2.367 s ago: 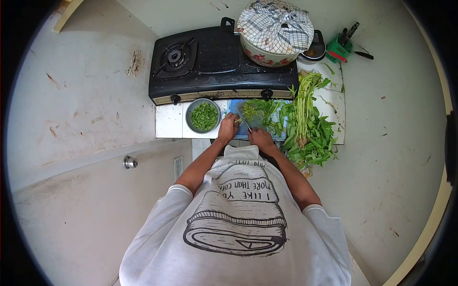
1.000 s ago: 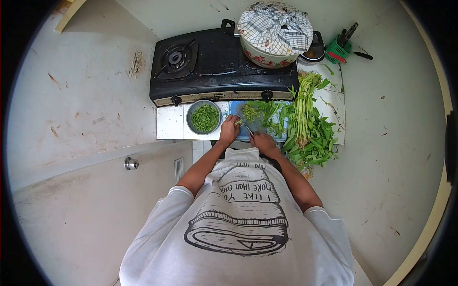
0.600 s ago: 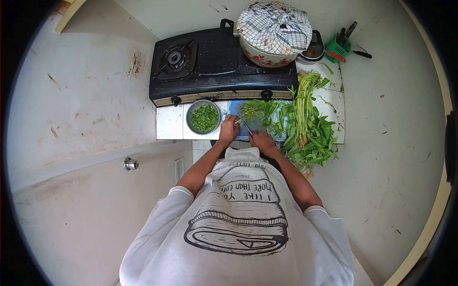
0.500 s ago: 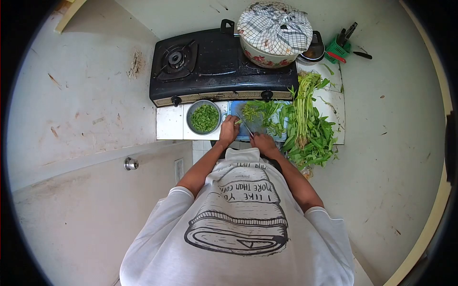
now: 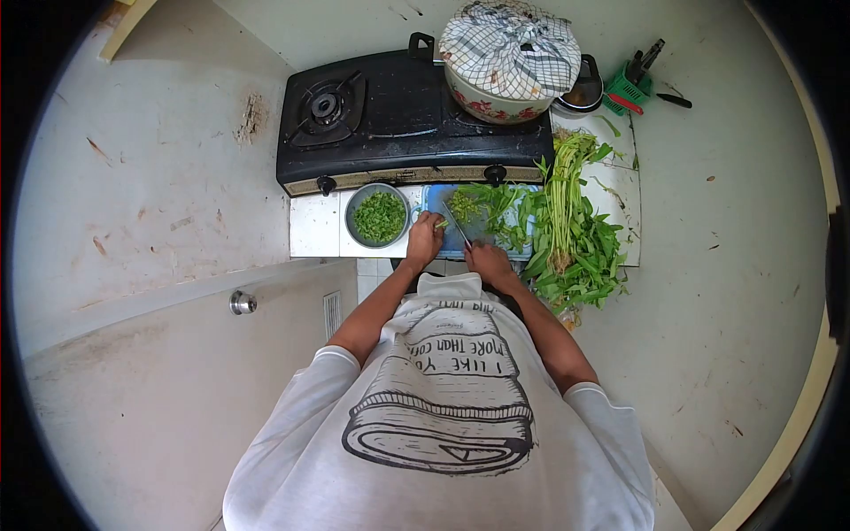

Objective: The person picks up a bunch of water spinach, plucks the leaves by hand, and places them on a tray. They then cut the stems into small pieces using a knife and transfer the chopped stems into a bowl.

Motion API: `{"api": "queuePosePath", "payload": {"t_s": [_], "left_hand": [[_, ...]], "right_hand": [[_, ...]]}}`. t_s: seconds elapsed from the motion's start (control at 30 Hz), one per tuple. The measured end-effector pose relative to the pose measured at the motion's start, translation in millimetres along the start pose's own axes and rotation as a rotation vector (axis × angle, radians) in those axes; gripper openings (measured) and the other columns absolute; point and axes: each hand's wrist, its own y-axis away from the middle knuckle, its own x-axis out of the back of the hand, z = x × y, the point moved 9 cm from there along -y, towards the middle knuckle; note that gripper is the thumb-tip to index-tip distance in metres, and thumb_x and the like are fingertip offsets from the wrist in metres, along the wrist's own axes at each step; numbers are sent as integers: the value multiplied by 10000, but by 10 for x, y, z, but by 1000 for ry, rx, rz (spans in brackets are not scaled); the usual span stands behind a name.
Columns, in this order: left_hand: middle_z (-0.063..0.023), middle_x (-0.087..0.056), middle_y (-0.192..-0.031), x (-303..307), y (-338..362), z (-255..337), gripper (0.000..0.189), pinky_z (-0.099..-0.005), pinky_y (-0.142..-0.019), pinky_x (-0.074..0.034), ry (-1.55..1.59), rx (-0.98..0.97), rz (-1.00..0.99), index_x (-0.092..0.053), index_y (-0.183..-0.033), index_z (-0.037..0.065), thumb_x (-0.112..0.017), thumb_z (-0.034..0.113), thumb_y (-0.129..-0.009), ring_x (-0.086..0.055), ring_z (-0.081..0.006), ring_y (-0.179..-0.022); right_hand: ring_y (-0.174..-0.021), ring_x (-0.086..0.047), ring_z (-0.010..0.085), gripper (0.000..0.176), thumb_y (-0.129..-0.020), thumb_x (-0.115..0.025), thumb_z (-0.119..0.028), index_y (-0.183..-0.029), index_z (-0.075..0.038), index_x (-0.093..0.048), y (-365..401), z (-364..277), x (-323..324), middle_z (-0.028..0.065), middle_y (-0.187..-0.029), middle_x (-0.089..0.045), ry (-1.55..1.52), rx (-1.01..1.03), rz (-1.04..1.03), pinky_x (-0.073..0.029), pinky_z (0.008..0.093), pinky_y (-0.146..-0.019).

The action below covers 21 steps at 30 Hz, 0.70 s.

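My right hand (image 5: 485,259) grips a knife (image 5: 457,227) whose blade lies across green stems on a blue cutting board (image 5: 476,232). My left hand (image 5: 426,236) rests at the board's left end, its fingers on the cut end of the stems. A small heap of chopped greens (image 5: 464,205) sits on the board just beyond the blade. Left of the board stands a metal bowl (image 5: 378,216) holding chopped greens. A big bunch of leafy stalks (image 5: 567,232) lies to the right of the board.
A black two-burner gas stove (image 5: 390,111) sits behind the board, with a flowered pot (image 5: 506,64) covered by a checked cloth on its right burner. A dark pot (image 5: 584,93) and a green utensil basket (image 5: 633,84) stand at the back right. The white tiled counter (image 5: 314,227) is narrow.
The knife blade has shifted slightly along the stems with small chopping strokes. Both hands stay at the board, and the bowl and bunch have not moved.
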Motion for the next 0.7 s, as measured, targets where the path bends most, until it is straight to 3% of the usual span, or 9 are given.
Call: {"api": "queuePosePath", "payload": {"t_s": [0.53,0.7], "left_hand": [[-204,-622,-999,1,1,-22,220,-484,-780,-541,-2,13,-8,-681,-1030,4,-637,-51,-822,-654,-428,-876],[-199,-629,-1005,4,-1,-12,210,-485,-781,-544,0,3,3,-679,-1024,14,-649,-46,-824,-662,-417,-881]], "right_hand": [[-810,-718,452,437,-1052,-478,-367,-1027,40,-637,40,-140,20,277,-863,-721,-5,14,-131,-573,542,-755],[-822,-716,461,437,-1032,-506,-360,-1008,47,-660,-164,-217,30,286,-878,-720,-10,8,-84,-572,545,-765]]}}
